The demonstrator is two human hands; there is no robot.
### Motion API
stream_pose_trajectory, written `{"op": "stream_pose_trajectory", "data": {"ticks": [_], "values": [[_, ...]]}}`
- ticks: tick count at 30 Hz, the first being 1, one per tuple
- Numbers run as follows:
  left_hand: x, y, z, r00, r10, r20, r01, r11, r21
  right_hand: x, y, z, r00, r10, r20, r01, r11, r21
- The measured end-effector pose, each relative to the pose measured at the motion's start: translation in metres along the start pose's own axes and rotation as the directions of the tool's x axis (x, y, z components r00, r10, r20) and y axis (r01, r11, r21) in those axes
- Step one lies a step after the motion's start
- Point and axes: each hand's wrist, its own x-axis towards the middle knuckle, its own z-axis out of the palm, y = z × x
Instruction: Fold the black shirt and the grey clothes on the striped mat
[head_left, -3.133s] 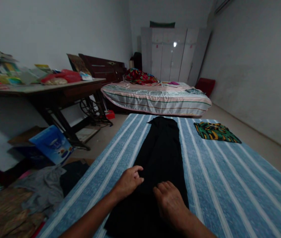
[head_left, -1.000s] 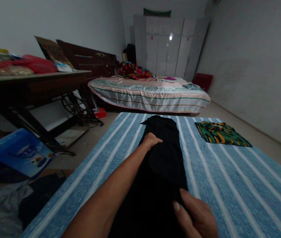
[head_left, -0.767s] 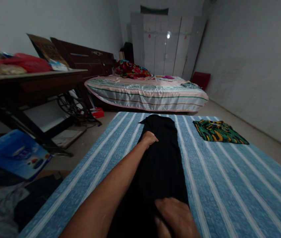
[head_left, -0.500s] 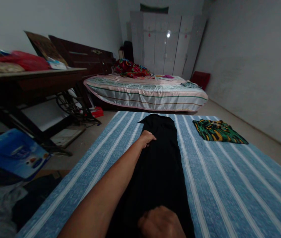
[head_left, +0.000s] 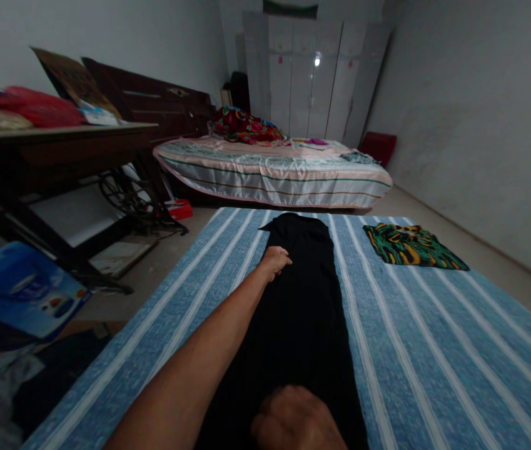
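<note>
A long black garment (head_left: pixel 305 300) lies lengthwise down the middle of a blue mat with white stripes (head_left: pixel 415 337). My left hand (head_left: pixel 275 260) is stretched far out, fingers curled on the garment's left edge near its far end. My right hand (head_left: pixel 296 420) is a closed fist pressed on the near end of the black cloth, at the bottom of the view. A folded green, yellow and black patterned cloth (head_left: pixel 410 245) rests on the mat to the far right, apart from both hands.
A low bed with a striped cover (head_left: pixel 274 172) stands beyond the mat, white wardrobes (head_left: pixel 309 81) behind it. On the left is a dark wooden table (head_left: pixel 59 147) with clutter, a blue box (head_left: pixel 21 287) and clothes on the floor.
My left hand reached from the near end to the garment's far left edge. My right hand slid left and curled into a fist on the near end.
</note>
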Motion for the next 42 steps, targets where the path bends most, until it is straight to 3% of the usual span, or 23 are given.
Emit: {"op": "stream_pose_trajectory", "data": {"ticks": [3,6,11,15,19,25,30,37,42], "values": [[-0.001,-0.005,0.001,0.993,0.1,-0.062,-0.096,0.993,0.064,0.033,0.021,-0.041,0.971,0.162,0.176,-0.159,0.987,-0.035],[-0.014,-0.015,-0.004,0.972,0.219,-0.081,-0.204,0.966,0.16,0.059,0.054,-0.056,0.913,0.361,0.191,-0.315,0.92,-0.235],[-0.059,-0.042,-0.022,0.921,0.388,0.04,-0.379,0.867,0.322,0.056,0.105,-0.037,0.805,0.536,0.255,-0.4,0.807,-0.435],[-0.084,-0.054,-0.027,0.908,0.355,0.222,-0.418,0.732,0.538,0.037,0.117,-0.02,0.756,0.595,0.274,-0.423,0.762,-0.49],[-0.09,-0.054,-0.024,0.924,0.278,0.26,-0.381,0.633,0.674,0.03,0.117,-0.014,0.754,0.603,0.261,-0.43,0.753,-0.498],[-0.093,-0.057,-0.024,0.89,0.348,0.295,-0.454,0.606,0.653,0.03,0.118,-0.015,0.758,0.605,0.244,-0.438,0.749,-0.496],[-0.093,-0.059,-0.027,0.879,0.339,0.335,-0.477,0.603,0.639,0.029,0.118,-0.015,0.752,0.612,0.246,-0.442,0.744,-0.5],[-0.097,-0.059,-0.026,0.886,0.339,0.316,-0.461,0.585,0.667,0.031,0.116,-0.018,0.753,0.614,0.237,-0.437,0.736,-0.517],[-0.096,-0.062,-0.02,0.896,0.372,0.242,-0.428,0.582,0.691,0.032,0.115,-0.02,0.743,0.63,0.227,-0.453,0.723,-0.522]]}}
